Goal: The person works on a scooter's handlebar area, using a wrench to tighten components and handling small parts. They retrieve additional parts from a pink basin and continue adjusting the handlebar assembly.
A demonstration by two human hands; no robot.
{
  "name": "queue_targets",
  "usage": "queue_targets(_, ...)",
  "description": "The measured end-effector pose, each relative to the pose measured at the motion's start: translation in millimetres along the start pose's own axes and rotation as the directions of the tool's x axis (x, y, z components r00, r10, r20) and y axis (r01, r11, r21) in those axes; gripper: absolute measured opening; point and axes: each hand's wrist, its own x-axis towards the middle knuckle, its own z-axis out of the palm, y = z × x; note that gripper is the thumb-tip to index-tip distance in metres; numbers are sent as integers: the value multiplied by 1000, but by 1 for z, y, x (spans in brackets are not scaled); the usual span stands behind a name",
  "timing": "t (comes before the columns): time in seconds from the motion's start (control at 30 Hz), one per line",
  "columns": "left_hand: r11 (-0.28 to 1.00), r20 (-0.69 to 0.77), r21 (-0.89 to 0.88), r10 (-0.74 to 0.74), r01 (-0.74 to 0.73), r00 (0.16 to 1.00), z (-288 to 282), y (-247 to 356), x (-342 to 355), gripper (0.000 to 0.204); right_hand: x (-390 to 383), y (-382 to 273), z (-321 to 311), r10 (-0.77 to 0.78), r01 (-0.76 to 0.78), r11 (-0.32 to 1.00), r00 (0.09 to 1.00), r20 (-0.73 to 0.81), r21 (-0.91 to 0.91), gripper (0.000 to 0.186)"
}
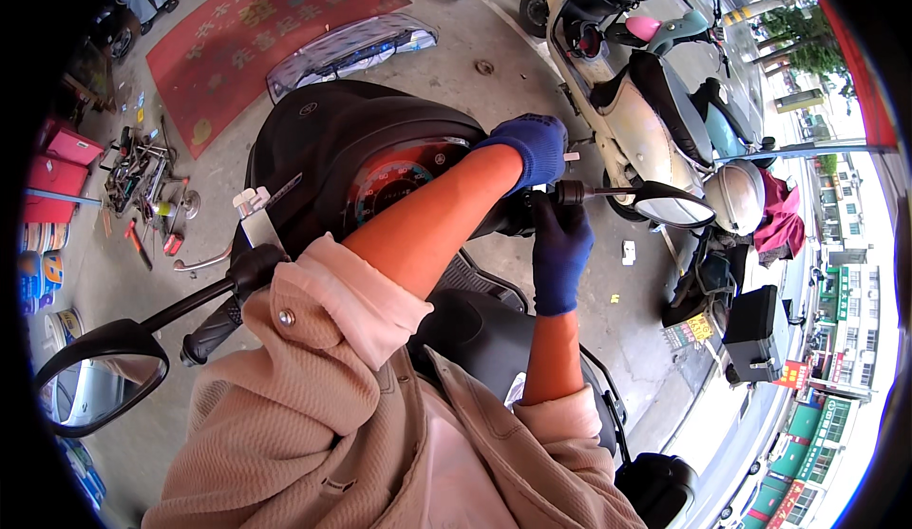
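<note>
Under me stands a dark scooter, with a round red-lit speedometer (391, 187) in its dash. My left hand (534, 151), in a blue knit glove, reaches across the dash to the right end of the handlebar. Its fingers are curled down and mostly hidden; a small pale tip sticks out beside them. Just below it, my right hand (560, 255), gloved in blue too, is closed at the handlebar next to the black mirror mount (570, 193). What either hand grips is hidden. From that mount a stem runs right to the right mirror (674, 208).
The left mirror (103, 377) juts out beside my left sleeve. Tools and metal parts (141, 182) lie on the floor at left, near a red box (59, 182). A silvery panel (353, 49) rests ahead by a red mat (256, 40). A cream scooter (632, 111) stands at right.
</note>
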Motion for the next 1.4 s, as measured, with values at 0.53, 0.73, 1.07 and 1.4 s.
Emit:
queue_targets(0.53,1000,-48,12,23,-22,999,8,-7,3,34,2,1,-37,103,-100,967,995,1,234,31)
queue_targets(0.73,997,-19,4,82,-82,996,3,-12,2,31,36,-10,-62,28,-292,429,950,311,854,37)
queue_targets(1.07,995,-27,-5,97,-97,995,3,-9,-2,32,-54,-33,-51,-88,84,996,983,162,30,41)
queue_targets(1.4,995,17,84,54,-55,998,-3,0,5,31,97,-57,-19,-61,23,912,995,-81,-408,35)
